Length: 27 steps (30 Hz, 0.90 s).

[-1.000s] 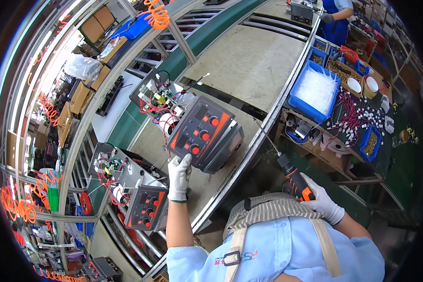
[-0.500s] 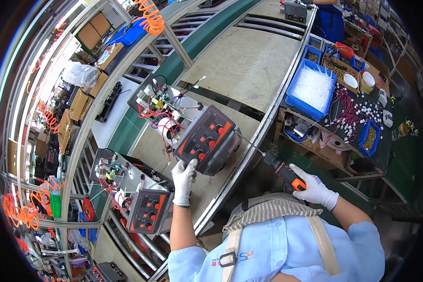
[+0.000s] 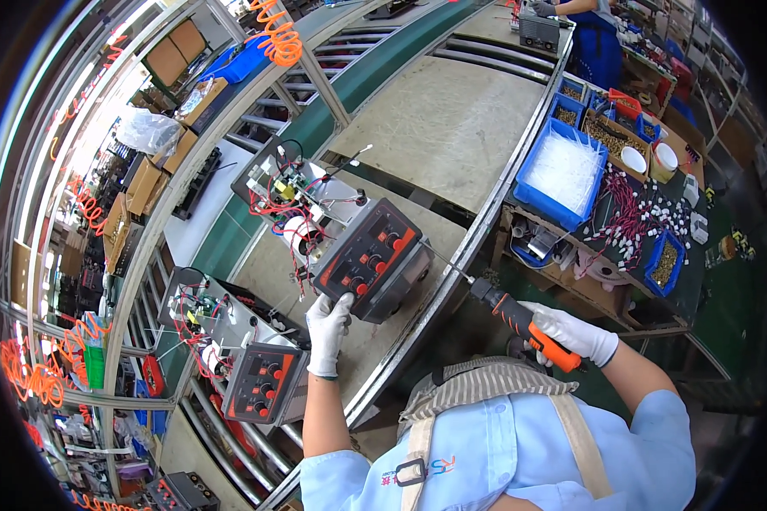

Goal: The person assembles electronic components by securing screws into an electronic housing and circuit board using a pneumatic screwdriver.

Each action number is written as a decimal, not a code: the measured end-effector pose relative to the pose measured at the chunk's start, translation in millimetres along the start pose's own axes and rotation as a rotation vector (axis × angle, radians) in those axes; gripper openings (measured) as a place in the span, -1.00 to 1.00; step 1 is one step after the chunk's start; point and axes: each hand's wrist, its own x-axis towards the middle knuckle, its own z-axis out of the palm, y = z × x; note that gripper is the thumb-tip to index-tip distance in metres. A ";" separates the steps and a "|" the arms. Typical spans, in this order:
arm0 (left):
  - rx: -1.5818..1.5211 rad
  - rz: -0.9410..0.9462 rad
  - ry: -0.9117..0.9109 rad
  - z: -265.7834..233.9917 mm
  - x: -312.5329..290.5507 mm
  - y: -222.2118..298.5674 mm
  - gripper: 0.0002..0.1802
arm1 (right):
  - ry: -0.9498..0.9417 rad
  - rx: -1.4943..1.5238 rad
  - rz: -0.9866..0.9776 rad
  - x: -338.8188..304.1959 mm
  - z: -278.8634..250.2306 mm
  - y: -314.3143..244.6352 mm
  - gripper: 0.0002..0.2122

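Observation:
My left hand (image 3: 327, 334), in a white glove, grips the lower left corner of a machine's dark front panel (image 3: 369, 260). The panel has red knobs and an orange border. Behind it the machine is uncovered, showing a circuit board (image 3: 291, 189), loose red wires and a white cylinder (image 3: 301, 232). My right hand (image 3: 564, 330), also gloved, is closed around a black and orange power screwdriver (image 3: 520, 317). Its long thin bit points at the machine's right side; whether the tip touches it cannot be made out. A second uncovered machine (image 3: 266, 381) with a similar panel stands to the left.
The machines stand on a metal-edged work line (image 3: 452, 111) with rollers. On the right, a side bench carries a blue bin of clear strips (image 3: 564, 166), wire bundles (image 3: 626, 204) and small parts trays (image 3: 666, 260). Orange coiled hoses (image 3: 274, 38) hang at left. A co-worker (image 3: 592, 38) stands far right.
My right hand has shifted on the screwdriver, leaving more of its orange rear end showing. My left hand stays on the panel corner. The co-worker at the far end shows more.

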 end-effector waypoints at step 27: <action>-0.793 -0.279 -0.032 2.1 -62.0 -107.5 -0.64 | -0.105 -0.756 0.103 -1.6 76.5 18.1 -0.26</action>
